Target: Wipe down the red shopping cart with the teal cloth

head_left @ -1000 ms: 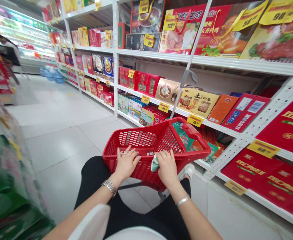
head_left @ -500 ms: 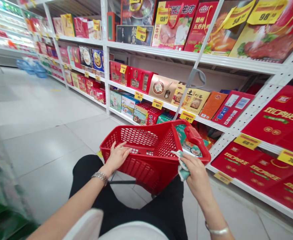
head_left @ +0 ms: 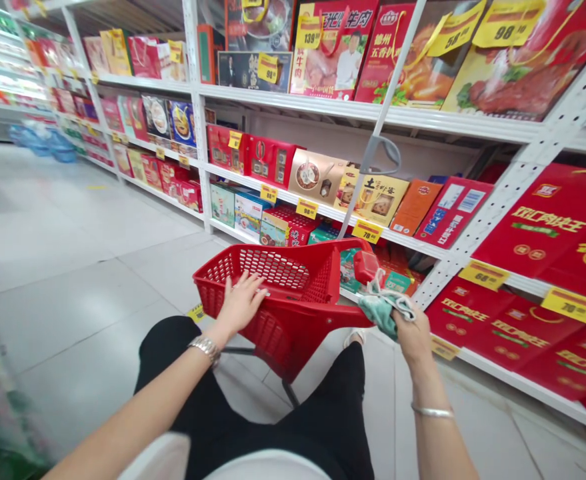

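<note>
A red plastic shopping basket (head_left: 293,313) rests tilted against my knees in a shop aisle. My left hand (head_left: 240,303) lies on its near rim with the fingers spread flat. My right hand (head_left: 410,330) is closed round a teal and white cloth (head_left: 383,312), held against the basket's right rim just below its red handle grip (head_left: 366,265). A grey pull handle on a thin pole (head_left: 381,155) rises from behind the basket. I wear black trousers, a metal watch on the left wrist and a bangle on the right.
White shelving (head_left: 413,120) runs along the right, filled with red and yellow gift boxes and yellow price tags (head_left: 366,231). Red boxes (head_left: 537,240) stand on the low shelves close to my right. Pale tiled floor (head_left: 73,267) stretches to the left; blurred green goods sit at the lower left.
My right hand has left the near rim and swung right with the cloth to the basket's right side. The basket has tilted and turned. The view has panned right.
</note>
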The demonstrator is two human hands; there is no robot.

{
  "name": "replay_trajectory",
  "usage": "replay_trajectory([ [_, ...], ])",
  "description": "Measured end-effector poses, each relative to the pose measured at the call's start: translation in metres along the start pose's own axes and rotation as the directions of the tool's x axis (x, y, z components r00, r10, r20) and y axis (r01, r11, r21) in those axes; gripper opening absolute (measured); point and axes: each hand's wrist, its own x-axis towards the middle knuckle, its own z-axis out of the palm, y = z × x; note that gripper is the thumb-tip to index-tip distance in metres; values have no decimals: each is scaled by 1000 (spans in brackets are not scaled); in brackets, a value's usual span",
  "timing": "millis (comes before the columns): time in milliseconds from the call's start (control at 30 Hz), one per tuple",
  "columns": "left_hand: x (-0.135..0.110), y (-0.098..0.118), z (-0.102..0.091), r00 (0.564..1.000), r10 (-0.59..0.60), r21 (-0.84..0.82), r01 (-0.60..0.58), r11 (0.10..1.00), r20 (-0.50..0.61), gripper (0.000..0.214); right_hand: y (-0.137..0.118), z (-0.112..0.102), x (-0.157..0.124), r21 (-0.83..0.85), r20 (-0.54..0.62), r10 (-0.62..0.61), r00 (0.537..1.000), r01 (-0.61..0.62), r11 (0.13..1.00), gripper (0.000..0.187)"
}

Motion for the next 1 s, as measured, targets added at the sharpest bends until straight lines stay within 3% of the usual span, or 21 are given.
replay_trajectory([
  [167, -18, 106, -9, 949, 315, -282, -293, 914, 32, 45, -42, 30, -21, 58, 138, -189, 972, 183, 981, 26],
  [233, -25, 132, -18, 922, 388, -316, -370, 874, -7, 43, -57, 40, -33, 93, 185, -248, 951, 235, 968, 25],
  [300, -31, 142, -26, 923, 382, -287, -380, 879, -52, 41, -64, 46, -44, 109, 169, -266, 949, 250, 962, 26],
  [433, -37, 125, -40, 942, 291, -159, -317, 935, -169, 45, -65, 48, -43, 38, -84, -190, 978, 194, 980, 26],
  [533, -40, 102, -47, 932, 250, -99, -284, 954, -261, 43, -73, 61, -29, -25, -206, -238, 949, 238, 971, 29],
  [600, -43, 89, -51, 924, 230, -85, -267, 960, -305, 39, -85, 80, -22, -53, -142, -345, 928, 341, 939, 32],
  [700, -51, 73, -60, 912, 235, -97, -281, 955, -338, 29, -107, 115, -23, -66, 111, -477, 872, 485, 872, 37],
  [767, -57, 62, -68, 902, 262, -108, -315, 943, -343, 26, -120, 131, -27, -87, 267, -487, 832, 524, 847, 39],
  [900, -67, 38, -87, 879, 321, -130, -386, 913, -354, 23, -134, 138, -24, -133, 415, -453, 789, 546, 827, 24],
  [1000, -72, 21, -95, 876, 323, -134, -390, 911, -358, 21, -131, 133, -3, -131, 486, -424, 764, 543, 829, 14],
])
